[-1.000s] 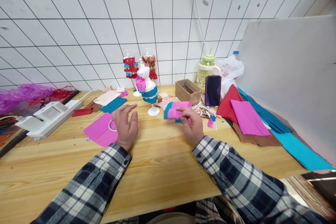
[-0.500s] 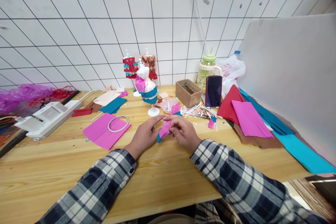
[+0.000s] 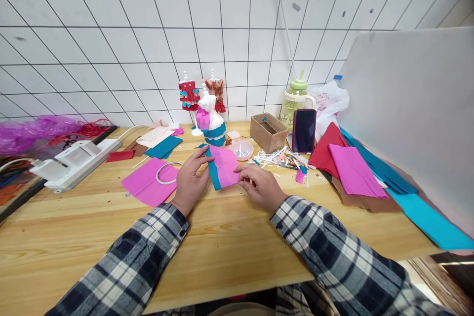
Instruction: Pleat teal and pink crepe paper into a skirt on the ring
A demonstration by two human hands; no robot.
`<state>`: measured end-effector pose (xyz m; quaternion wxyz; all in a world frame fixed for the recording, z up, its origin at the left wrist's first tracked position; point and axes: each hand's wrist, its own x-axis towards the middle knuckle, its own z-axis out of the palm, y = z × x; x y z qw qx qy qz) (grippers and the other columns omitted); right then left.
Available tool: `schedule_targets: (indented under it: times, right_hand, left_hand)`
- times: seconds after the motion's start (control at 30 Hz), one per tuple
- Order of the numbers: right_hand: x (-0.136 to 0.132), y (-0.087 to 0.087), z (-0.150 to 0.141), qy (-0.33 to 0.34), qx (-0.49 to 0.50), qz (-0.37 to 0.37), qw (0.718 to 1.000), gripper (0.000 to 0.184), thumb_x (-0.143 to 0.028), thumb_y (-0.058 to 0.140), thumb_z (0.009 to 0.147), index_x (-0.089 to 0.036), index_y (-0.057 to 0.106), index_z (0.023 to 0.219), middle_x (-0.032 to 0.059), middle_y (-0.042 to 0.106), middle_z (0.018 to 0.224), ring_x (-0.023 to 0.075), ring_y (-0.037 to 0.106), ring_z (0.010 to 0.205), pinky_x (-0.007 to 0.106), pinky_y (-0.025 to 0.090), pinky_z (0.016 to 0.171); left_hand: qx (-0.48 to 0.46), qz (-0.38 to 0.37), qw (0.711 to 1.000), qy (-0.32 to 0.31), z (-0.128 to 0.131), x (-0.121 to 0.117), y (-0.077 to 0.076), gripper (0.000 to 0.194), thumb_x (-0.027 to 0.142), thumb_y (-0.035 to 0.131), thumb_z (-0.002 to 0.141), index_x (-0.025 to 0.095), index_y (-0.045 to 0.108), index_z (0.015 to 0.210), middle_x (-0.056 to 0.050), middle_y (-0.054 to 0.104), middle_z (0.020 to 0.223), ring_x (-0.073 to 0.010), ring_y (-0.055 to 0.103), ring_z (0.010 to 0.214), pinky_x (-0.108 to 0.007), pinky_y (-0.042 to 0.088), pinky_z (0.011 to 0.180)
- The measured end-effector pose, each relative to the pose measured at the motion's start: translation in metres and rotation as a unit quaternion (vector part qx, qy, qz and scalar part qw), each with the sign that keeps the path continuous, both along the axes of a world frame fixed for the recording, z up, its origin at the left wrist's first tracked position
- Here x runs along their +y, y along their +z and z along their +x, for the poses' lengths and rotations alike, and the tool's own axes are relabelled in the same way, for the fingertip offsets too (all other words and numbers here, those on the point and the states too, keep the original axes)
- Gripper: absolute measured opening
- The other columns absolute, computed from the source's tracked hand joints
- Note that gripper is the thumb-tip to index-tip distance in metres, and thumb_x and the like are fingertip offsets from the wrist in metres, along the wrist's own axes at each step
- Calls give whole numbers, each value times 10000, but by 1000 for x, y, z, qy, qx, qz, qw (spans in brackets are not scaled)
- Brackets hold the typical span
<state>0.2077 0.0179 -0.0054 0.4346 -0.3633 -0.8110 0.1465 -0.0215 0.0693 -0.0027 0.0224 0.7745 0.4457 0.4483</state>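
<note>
A piece of pink crepe paper (image 3: pixel 225 167) with a teal strip along its left edge is spread between my two hands, just above the table. My left hand (image 3: pixel 191 177) grips the teal edge, thumb below and fingers over it. At the right edge, my right hand (image 3: pixel 261 185) pinches the pink side between thumb and fingers. Behind the paper stands a small white dress form (image 3: pixel 210 108) with a teal layered skirt and a pink piece at its side; its base is hidden. A larger pink sheet (image 3: pixel 142 185) with a white ring (image 3: pixel 163 181) on it lies left of my left hand.
Two dressed forms, one in red (image 3: pixel 188 96), stand at the back. A cardboard box (image 3: pixel 269 133), a pink dish (image 3: pixel 249 150), scattered white sticks (image 3: pixel 272 157) and a phone (image 3: pixel 303 131) lie beyond my right hand. A power strip (image 3: pixel 77 165) is at left, stacked coloured papers (image 3: pixel 355 170) at right.
The pink and teal paper, bunched between my fingers before, is now opened out flat. My hands have moved apart, the left one leftward, and the view has shifted slightly.
</note>
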Motion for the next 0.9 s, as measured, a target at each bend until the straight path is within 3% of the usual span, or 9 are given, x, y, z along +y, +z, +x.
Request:
schedule_targets:
  times: [0.1,0.2,0.47,0.57,0.7,0.8,0.9]
  right_hand:
    - [2,0,3,18,-71,-33,997,85,-185,533,887,-219,587,943,49,671,1086,161,618,911,279,465,769]
    - [3,0,5,4,-117,-60,991,112,-196,557,873,-216,603,974,36,673,1005,157,604,836,273,446,746]
    - [12,-5,11,1,-179,-86,980,374,-251,734,749,-220,624,1106,56,637,1100,226,556,1055,357,424,925]
    - [18,-14,12,-3,-200,-108,974,300,-240,727,766,-214,661,1057,58,642,1050,218,561,1022,355,434,912]
    - [22,-20,11,-1,-201,-103,974,214,-191,671,810,-206,683,1024,53,639,1022,188,574,988,314,443,892]
    - [21,-19,10,8,-209,-90,974,172,-191,615,854,-199,694,1007,57,642,991,180,578,971,306,442,879]
    - [19,-16,9,13,-218,-91,972,174,-209,591,874,-196,700,1008,60,644,984,178,582,955,299,442,853]
  left_hand:
    - [53,-21,997,-44,0,4,-3,256,212,486,873,213,664,1056,-62,554,1373,-214,533,1245,-405,448,1054]
    - [90,-88,988,-89,1,8,-9,240,249,485,881,227,687,1009,-56,630,1277,-215,590,1166,-404,468,1029]
    - [176,-155,961,-146,-6,21,-25,279,238,477,859,243,739,952,-51,711,1115,-221,629,1080,-394,492,980]
    - [201,-143,963,-108,-7,18,-18,244,280,527,857,253,746,961,-42,731,1066,-237,642,1018,-412,490,941]
    - [235,-89,967,-39,2,1,3,283,378,519,896,220,737,983,-72,729,1021,-258,634,943,-425,479,861]
    - [279,-84,951,-105,14,-17,11,294,454,569,873,225,730,964,-63,726,967,-248,619,953,-392,461,858]
    - [323,-109,929,-142,23,-26,9,272,448,603,856,226,722,958,-55,721,940,-237,622,938,-371,455,836]
